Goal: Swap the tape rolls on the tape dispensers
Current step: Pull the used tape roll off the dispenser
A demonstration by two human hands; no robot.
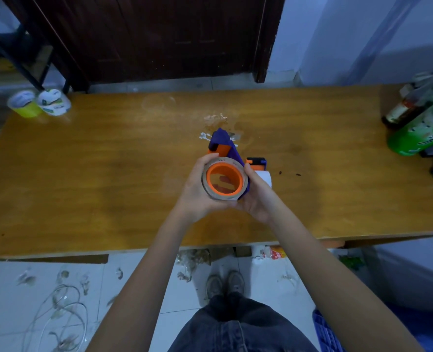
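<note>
I hold a purple and orange tape dispenser (223, 143) above the middle of the wooden table (96, 174). A tape roll (211, 191) with a brown cardboard core sits around the dispenser's orange hub (238, 171), its open side facing me. My left hand (195, 194) cups the roll from the left. My right hand (257, 196) grips the dispenser from the right. Behind my right hand a second dispenser (257, 162), orange, black and purple, rests on the table with a white roll (265, 177) on it.
Two spare tape rolls, one yellow (25, 104) and one white (54, 102), stand at the table's far left corner. Bottles (421, 120) crowd the far right edge. Scraps of tape litter the tiled floor below.
</note>
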